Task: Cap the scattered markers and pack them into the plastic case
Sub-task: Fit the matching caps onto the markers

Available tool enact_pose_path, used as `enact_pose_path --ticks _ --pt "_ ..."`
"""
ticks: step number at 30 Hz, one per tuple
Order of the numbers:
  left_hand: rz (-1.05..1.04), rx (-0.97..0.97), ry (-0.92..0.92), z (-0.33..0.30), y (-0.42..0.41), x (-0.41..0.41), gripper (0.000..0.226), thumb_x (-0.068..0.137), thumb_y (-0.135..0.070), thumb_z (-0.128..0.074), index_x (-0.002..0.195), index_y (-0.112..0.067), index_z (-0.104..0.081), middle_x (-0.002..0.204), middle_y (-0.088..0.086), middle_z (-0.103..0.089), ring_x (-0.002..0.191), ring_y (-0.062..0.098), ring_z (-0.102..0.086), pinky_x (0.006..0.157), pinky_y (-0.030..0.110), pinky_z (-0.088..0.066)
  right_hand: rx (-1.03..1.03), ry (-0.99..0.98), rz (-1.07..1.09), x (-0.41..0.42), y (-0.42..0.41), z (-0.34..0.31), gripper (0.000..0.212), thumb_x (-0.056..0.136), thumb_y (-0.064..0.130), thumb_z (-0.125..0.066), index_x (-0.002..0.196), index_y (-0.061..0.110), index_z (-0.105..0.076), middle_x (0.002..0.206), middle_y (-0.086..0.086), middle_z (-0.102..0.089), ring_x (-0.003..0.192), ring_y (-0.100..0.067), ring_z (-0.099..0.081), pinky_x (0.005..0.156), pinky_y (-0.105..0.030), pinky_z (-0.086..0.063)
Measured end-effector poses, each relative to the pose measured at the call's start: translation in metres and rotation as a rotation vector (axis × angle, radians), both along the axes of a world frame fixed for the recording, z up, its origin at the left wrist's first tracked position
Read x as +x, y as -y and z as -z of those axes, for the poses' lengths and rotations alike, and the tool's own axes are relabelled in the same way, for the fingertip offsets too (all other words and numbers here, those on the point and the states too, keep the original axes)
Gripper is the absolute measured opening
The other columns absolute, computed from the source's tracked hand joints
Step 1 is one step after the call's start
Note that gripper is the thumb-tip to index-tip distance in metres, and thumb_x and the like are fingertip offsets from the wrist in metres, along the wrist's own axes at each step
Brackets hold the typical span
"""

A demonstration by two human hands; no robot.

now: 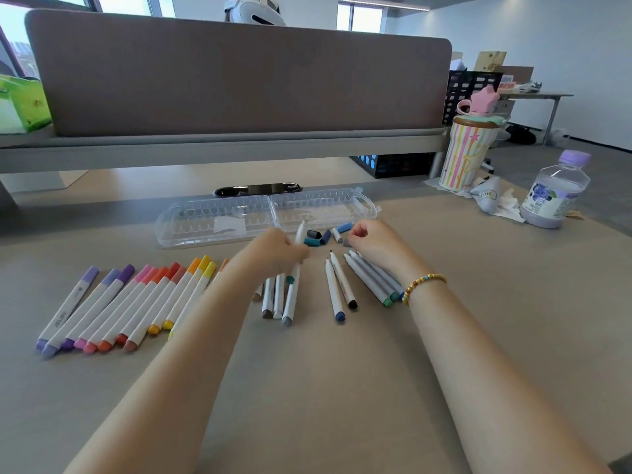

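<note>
A: Capping looks about half done. The capped row (130, 299) lies at the left, a few more by the left hand (277, 249), and the bare-tipped markers (355, 278) wait under the right hand (372, 239).

B: And the case (219, 222)?

A: Open, flat, nothing packed, just beyond the loose caps (328, 236).

B: The hands?

A: Left grips a white marker (298, 249), tip up. Right is curled over a grey cap (346, 242); pinching it, I think, though I can't tell for sure.

B: Room?

A: Bare desk (325, 388) near the body. The cup (468, 155) and bottle (554, 193) stand well apart, at the right.
</note>
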State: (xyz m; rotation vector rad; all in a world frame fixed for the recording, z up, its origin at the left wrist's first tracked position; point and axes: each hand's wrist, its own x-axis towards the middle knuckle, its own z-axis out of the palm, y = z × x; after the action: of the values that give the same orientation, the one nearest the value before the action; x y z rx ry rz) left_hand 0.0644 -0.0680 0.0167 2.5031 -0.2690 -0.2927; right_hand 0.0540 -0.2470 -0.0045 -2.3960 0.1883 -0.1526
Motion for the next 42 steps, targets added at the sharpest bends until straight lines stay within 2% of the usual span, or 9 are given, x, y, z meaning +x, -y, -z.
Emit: enact_pose_path --ticks 5,10,14,19,22,26,32,37,42 --pt "-0.122 -0.279 -0.125 0.004 -0.019 0.016 0.037 0.096 -0.033 -0.042 0.092 -0.005 -0.066 0.066 0.003 -0.041 0.054 0.015 -0.033 0.051 0.023 -0.028 -0.125 0.072 -0.050 0.021 -0.019 0.007 0.017 0.095 0.016 -0.049 0.103 0.019 -0.063 0.081 0.004 -0.050 0.081 -0.015 -0.049 0.067 -0.025 -0.039" --pt "-0.114 -0.360 -0.188 0.011 -0.021 0.020 0.035 0.096 -0.036 -0.047 0.093 -0.009 -0.069 0.070 0.005 -0.047 0.052 0.012 -0.036 0.048 0.020 -0.030 -0.426 0.125 -0.115 0.047 -0.039 0.016 0.024 0.095 0.022 -0.050 0.115 0.024 -0.063 0.117 -0.007 -0.049 0.114 -0.025 -0.040 0.093 -0.035 -0.037" --pt "-0.112 -0.426 -0.216 0.012 -0.028 0.022 0.032 0.097 -0.033 -0.047 0.080 -0.015 -0.067 0.072 -0.003 -0.061 0.055 0.009 -0.041 0.048 0.016 -0.031 -0.655 0.149 -0.124 0.055 -0.043 0.020 0.021 0.094 0.027 -0.052 0.108 0.018 -0.066 0.117 -0.006 -0.048 0.111 -0.025 -0.039 0.089 -0.032 -0.037" --pt "-0.119 -0.415 -0.211 0.011 -0.036 0.026 0.029 0.097 -0.033 -0.047 0.089 -0.015 -0.068 0.075 -0.004 -0.067 0.050 0.006 -0.043 0.046 0.018 -0.028 -0.784 0.181 -0.142 0.051 -0.044 0.018 0.020 0.094 0.020 -0.052 0.108 0.010 -0.061 0.120 -0.009 -0.048 0.113 -0.026 -0.039 0.088 -0.032 -0.036" --pt "-0.114 -0.345 -0.174 0.010 -0.038 0.025 0.025 0.097 -0.028 -0.046 0.093 -0.013 -0.066 0.074 -0.004 -0.068 0.052 0.008 -0.040 0.044 0.017 -0.028 -0.614 0.162 -0.122 0.049 -0.042 0.013 0.023 0.095 0.020 -0.050 0.114 0.008 -0.054 0.119 -0.009 -0.051 0.112 -0.024 -0.045 0.090 -0.034 -0.041" --pt "-0.076 -0.245 -0.136 0.006 -0.035 0.024 0.023 0.097 -0.018 -0.042 0.088 -0.010 -0.062 0.075 -0.005 -0.069 0.048 0.010 -0.038 0.041 0.015 -0.028 -0.201 0.199 -0.020 0.045 -0.037 -0.001 0.019 0.097 0.019 -0.049 0.113 0.009 -0.049 0.102 -0.005 -0.058 0.086 -0.017 -0.055 0.072 -0.029 -0.045" --pt "-0.054 0.019 -0.092 0.008 -0.037 0.029 0.026 0.093 -0.022 -0.046 0.093 -0.004 -0.065 0.094 0.008 -0.073 0.055 0.016 -0.042 0.049 0.021 -0.036 0.199 0.185 -0.076 0.039 -0.038 -0.011 0.045 0.097 0.011 -0.047 0.140 0.019 -0.039 0.105 -0.003 -0.057 0.093 -0.014 -0.058 0.065 -0.015 -0.041" --pt "0.003 0.036 -0.067 0.003 -0.034 0.025 0.029 0.093 -0.021 -0.045 0.095 -0.003 -0.067 0.091 0.008 -0.074 0.049 0.014 -0.037 0.045 0.019 -0.033 0.637 0.056 -0.022 0.037 -0.043 -0.016 0.012 0.094 0.012 -0.052 0.103 0.019 -0.054 0.102 -0.003 -0.069 0.070 -0.006 -0.058 0.050 -0.017 -0.035" --pt "0.069 0.022 -0.039 -0.001 -0.025 0.017 0.025 0.097 -0.026 -0.043 0.098 -0.012 -0.064 0.066 -0.009 -0.063 0.051 0.009 -0.039 0.046 0.017 -0.033 0.810 0.020 0.037 0.040 -0.034 -0.011 0.006 0.094 0.016 -0.054 0.092 0.021 -0.058 0.093 0.001 -0.067 0.069 -0.007 -0.052 0.051 -0.018 -0.034"
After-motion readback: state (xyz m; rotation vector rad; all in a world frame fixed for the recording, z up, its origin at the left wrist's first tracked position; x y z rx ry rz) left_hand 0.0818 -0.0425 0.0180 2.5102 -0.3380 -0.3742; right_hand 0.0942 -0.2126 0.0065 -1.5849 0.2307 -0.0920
